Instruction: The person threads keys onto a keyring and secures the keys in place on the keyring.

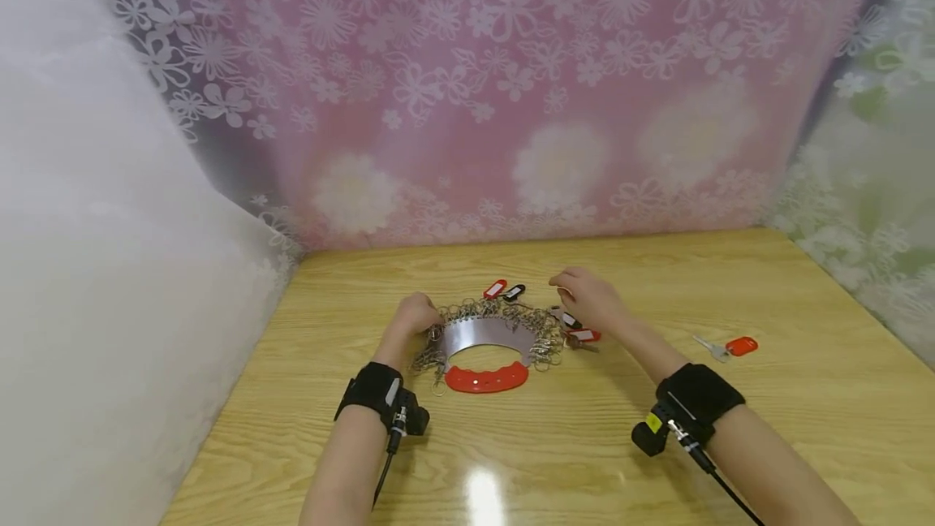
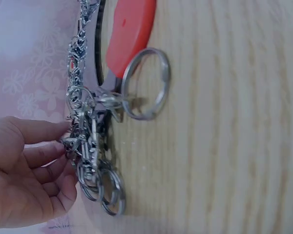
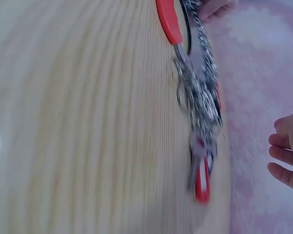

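A curved metal key holder [image 1: 467, 334] lies on the table, its red handle [image 1: 486, 378] toward me. Many small clips with split rings [image 2: 90, 180] hang along its outer edge. At the left end my left hand [image 1: 418, 313] pinches one of these clips between thumb and fingers; the left wrist view shows the left hand [image 2: 31, 170] against the cluster. My right hand [image 1: 590, 299] hovers past the right end, fingers loosely bent around nothing. Beneath it are keys [image 1: 583, 344] with a red tag [image 1: 584, 335] and a black tag [image 1: 570, 320].
Behind the holder, a red tag [image 1: 495, 289] and a black tag [image 1: 514, 293] lie beside its rings. Farther right on the wooden table [image 1: 584, 445] is a lone key [image 1: 712, 347] with a red tag [image 1: 741, 346]. A flowered pink curtain [image 1: 467, 144] closes off the back.
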`<state>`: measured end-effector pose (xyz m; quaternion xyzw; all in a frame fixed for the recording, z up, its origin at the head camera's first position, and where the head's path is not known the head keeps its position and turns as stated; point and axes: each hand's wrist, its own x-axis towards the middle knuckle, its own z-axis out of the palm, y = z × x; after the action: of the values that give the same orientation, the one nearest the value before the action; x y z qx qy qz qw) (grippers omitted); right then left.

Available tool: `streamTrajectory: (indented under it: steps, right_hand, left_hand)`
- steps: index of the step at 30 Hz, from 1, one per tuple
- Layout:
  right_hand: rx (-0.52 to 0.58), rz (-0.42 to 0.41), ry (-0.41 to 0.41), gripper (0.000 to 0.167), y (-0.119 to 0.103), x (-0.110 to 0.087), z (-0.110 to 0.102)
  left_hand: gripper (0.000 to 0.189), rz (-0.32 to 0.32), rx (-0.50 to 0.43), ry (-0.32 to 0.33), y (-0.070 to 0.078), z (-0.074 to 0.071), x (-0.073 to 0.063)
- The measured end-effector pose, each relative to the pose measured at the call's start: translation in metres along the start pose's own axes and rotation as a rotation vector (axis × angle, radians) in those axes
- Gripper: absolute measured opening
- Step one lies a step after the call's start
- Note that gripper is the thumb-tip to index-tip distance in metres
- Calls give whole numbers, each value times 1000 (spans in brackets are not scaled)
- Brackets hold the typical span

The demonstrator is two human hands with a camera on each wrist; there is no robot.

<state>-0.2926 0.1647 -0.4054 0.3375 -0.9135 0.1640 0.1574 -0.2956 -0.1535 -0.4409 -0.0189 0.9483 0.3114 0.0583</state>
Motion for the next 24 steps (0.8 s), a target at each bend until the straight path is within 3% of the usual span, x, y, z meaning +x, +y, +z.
streamTrajectory:
  steps: [1, 5, 9, 13, 16, 20, 24]
  right_hand:
    - [-2, -4, 7, 18, 4, -5, -6]
    - [-19, 5, 49, 17, 28, -31, -30]
    - [-5, 134, 24, 18, 66, -66, -55]
    - [19, 314, -77, 25, 105, -98, -74]
    - [31, 405, -180, 30, 126, -116, -80]
    - [65, 437, -307, 37, 137, -136, -78]
    - [79, 424, -333, 33, 137, -150, -72]
  left_hand:
    - [29, -38, 4, 14, 11, -7, -11]
    - [34, 4, 36, 90, 15, -19, -25]
    - [33, 26, 72, 110, 15, -26, -28]
    - [32, 14, 78, 82, 13, -29, -28]
    - [33, -4, 109, 52, 12, -30, -29]
    - [33, -10, 178, 18, 12, -30, -30]
    - [21, 10, 219, -5, 11, -28, -30]
